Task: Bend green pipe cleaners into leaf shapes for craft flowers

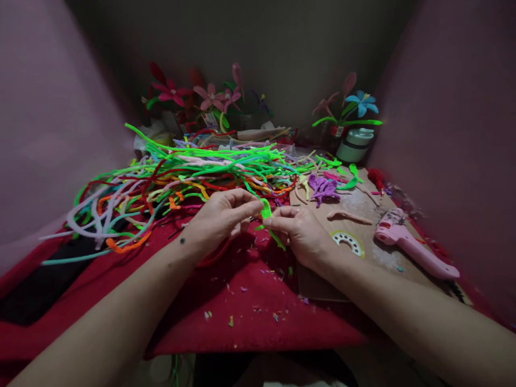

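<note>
Between my two hands is a bright green pipe cleaner (266, 208), bent into a narrow leaf-like loop with a tail hanging down to the right. My left hand (226, 212) pinches its upper left side with thumb and forefinger. From the right, my right hand (298, 228) grips it lower down, fingertips closed. Both hands are held above the red cloth, just in front of a large heap of coloured pipe cleaners (209, 166). A purple pipe-cleaner piece (322, 189) lies beyond my right hand.
A cardboard sheet (322, 279) at the right carries a pink glue gun (415, 244) and a white ring-shaped roll (347, 243). Pipe-cleaner flowers (212, 98) and a pale green lidded container (355, 145) stand at the back. Small clippings dot the red cloth (226, 333). Walls flank both sides.
</note>
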The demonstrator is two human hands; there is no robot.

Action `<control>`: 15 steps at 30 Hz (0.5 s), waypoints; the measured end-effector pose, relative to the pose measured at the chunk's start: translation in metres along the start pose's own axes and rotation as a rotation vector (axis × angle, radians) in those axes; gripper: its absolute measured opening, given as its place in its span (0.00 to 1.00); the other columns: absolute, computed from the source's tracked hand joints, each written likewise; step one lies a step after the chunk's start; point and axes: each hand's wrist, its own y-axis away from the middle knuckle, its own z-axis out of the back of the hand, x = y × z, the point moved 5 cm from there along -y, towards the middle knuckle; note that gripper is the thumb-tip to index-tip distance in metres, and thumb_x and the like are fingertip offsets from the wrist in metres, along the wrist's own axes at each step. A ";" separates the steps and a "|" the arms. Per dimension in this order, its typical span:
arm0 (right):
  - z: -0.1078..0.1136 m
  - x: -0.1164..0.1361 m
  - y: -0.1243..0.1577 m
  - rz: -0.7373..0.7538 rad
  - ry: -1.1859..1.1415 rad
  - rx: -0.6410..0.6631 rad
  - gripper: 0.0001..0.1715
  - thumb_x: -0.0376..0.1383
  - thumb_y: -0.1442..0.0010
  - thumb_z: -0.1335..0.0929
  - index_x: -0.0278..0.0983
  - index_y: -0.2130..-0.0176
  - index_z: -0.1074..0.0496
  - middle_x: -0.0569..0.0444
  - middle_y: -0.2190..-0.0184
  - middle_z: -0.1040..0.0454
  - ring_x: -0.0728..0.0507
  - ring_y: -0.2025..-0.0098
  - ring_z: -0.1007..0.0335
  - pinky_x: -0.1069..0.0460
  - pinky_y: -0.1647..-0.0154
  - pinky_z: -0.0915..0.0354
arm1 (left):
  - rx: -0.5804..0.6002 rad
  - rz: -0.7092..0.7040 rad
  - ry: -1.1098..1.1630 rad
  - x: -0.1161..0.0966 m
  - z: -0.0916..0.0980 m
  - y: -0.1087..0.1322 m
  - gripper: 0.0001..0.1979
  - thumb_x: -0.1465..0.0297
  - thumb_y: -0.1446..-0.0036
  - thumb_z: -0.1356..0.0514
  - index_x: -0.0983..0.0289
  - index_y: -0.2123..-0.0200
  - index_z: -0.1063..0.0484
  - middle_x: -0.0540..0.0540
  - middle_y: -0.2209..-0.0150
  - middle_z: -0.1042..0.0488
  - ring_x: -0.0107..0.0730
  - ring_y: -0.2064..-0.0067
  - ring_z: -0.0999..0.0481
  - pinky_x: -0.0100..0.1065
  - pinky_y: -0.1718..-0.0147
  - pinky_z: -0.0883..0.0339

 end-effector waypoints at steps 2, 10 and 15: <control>0.004 0.000 -0.003 0.009 -0.018 -0.023 0.12 0.35 0.58 0.30 0.35 0.83 0.37 0.64 0.90 0.43 0.56 0.87 0.53 0.56 0.85 0.58 | 0.077 0.033 -0.033 0.003 -0.002 -0.001 0.10 0.64 0.54 0.39 0.65 0.71 0.31 0.46 0.82 0.34 0.20 0.83 0.40 0.24 0.85 0.49; 0.007 0.002 -0.002 0.043 0.064 -0.068 0.15 0.37 0.56 0.30 0.34 0.84 0.38 0.63 0.91 0.42 0.56 0.87 0.52 0.56 0.85 0.56 | -0.051 -0.409 -0.585 -0.008 -0.011 0.008 0.07 0.70 0.47 0.45 0.65 0.75 0.31 0.50 0.77 0.31 0.24 0.74 0.35 0.27 0.74 0.43; 0.007 -0.001 -0.002 0.032 0.042 -0.077 0.15 0.36 0.57 0.30 0.34 0.84 0.38 0.64 0.91 0.44 0.56 0.87 0.54 0.56 0.86 0.57 | -0.081 -0.503 -0.644 -0.010 -0.012 0.012 0.07 0.71 0.46 0.46 0.65 0.74 0.30 0.51 0.75 0.31 0.25 0.73 0.34 0.27 0.73 0.43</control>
